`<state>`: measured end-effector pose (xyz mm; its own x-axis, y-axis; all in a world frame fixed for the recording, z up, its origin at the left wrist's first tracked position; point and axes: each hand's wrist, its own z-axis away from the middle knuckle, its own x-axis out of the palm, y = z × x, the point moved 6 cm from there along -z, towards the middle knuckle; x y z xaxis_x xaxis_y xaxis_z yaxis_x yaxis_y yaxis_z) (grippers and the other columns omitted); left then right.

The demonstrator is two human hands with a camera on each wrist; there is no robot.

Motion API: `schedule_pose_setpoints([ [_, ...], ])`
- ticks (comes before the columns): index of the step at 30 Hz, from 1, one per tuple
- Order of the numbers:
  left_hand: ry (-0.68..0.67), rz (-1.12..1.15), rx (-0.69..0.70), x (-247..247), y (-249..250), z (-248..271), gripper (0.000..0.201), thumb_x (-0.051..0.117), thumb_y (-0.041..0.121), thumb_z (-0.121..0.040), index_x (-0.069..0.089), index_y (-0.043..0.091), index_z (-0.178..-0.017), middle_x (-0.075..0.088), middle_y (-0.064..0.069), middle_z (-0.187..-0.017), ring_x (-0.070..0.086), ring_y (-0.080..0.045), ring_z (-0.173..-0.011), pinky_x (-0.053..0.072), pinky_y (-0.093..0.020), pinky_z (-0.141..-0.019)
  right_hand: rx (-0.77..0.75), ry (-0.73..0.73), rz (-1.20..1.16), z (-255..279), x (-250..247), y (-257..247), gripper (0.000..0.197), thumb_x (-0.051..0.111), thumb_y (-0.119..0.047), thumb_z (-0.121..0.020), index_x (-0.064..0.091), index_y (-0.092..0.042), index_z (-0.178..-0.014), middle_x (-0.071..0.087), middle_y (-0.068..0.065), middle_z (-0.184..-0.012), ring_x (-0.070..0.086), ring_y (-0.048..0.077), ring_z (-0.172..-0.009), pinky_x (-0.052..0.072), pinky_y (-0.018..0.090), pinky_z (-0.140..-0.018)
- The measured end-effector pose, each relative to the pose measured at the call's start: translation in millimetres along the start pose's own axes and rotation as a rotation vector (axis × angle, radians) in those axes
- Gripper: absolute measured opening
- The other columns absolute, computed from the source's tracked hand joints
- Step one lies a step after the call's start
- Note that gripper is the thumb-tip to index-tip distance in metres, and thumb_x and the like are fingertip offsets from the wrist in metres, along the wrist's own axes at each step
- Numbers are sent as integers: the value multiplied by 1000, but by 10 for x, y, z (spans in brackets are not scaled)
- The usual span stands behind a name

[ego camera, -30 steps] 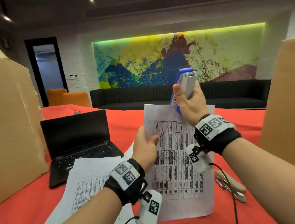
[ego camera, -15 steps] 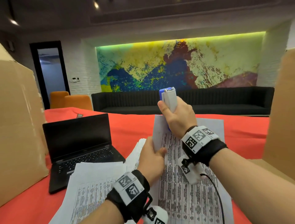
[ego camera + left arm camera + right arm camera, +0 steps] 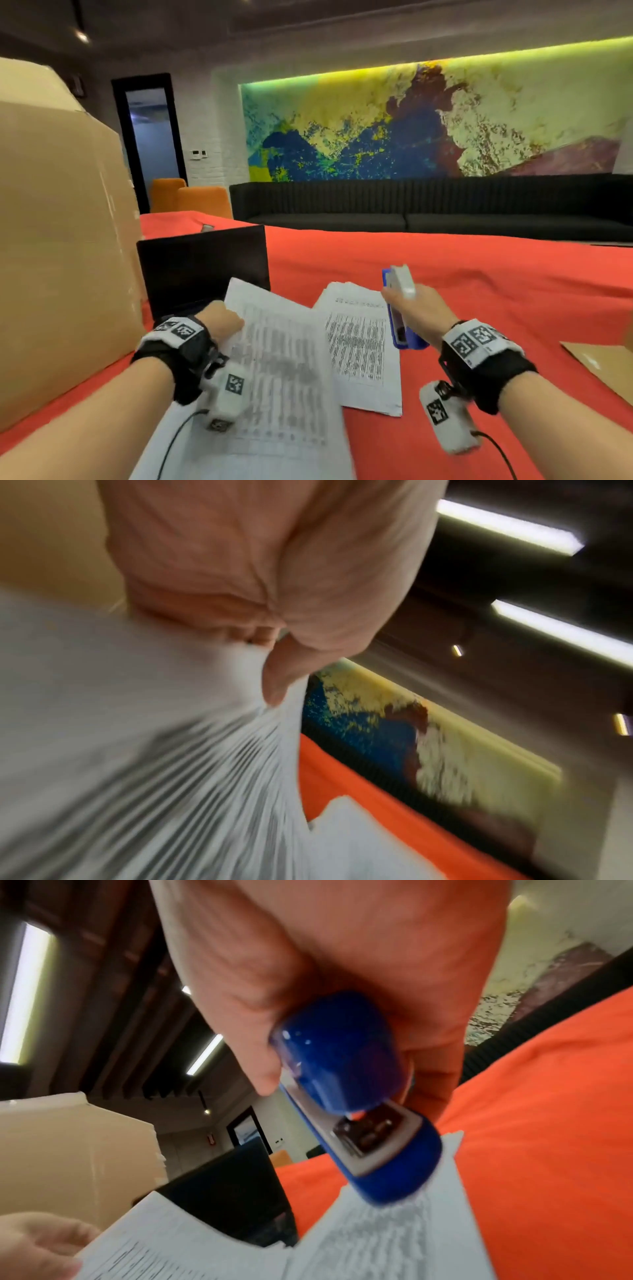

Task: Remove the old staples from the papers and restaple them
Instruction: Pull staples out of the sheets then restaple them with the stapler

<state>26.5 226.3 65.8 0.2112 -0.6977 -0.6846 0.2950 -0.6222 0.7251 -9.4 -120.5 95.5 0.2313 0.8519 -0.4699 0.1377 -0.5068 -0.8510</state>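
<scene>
Blue stapler (image 3: 399, 308) is sitting clamped in the right hand (image 3: 419, 313) just right of the papers (image 3: 359, 346) lying on the red table (image 3: 496, 284), while the left hand (image 3: 221, 323) is pinching printed sheets (image 3: 284, 370) left of them.

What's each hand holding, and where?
Left hand pinches a printed sheet at its left edge. Right hand grips the blue stapler around its body.

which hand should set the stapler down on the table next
Right. The right hand already grips the blue and white stapler, its nose low over the red tablecloth. The left hand is busy holding a printed paper sheet.
</scene>
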Motion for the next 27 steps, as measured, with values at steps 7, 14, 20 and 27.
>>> schedule_pose_setpoints([
  [7, 25, -690, 254, 498, 206, -43, 69, 66, 39, -84, 32, 16, -140, 32, -10, -143, 36, -35, -131, 33, -41, -108, 327, -277, 486, -138, 147, 1040, 30, 63, -34, -84, 51, -11, -70, 50, 1, -65, 47, 16, -56, 30, 24, -46],
  [14, -711, -654, 738, 2023, 664, 553, 78, 75, 40, -79, 35, 26, -144, 26, 7, -154, 33, -16, -139, 29, -32, -114, 497, -195, 758, -594, -101, 1628, 48, 57, -43, -88, 59, -6, -118, 64, 9, -111, 62, 27, -102, 39, 25, -72],
  [20, -713, -784, 930, 2477, 687, 538, 73, 79, 51, -68, 45, 31, -129, 46, 11, -136, 45, -17, -125, 38, -37, -106, 468, -147, 694, -900, -278, 1772, 42, 56, -43, -90, 67, -6, -105, 68, 12, -107, 63, 31, -102, 45, 27, -77],
  [27, -609, -720, 943, 2427, 798, 675, 58, 47, 71, -80, 65, 17, -74, 69, -1, -85, 59, -18, -74, 51, -30, -76, 390, -119, 698, -410, -798, 1792, 25, 60, -34, -87, 69, -18, -104, 68, 4, -108, 62, 23, -105, 48, 27, -86],
])
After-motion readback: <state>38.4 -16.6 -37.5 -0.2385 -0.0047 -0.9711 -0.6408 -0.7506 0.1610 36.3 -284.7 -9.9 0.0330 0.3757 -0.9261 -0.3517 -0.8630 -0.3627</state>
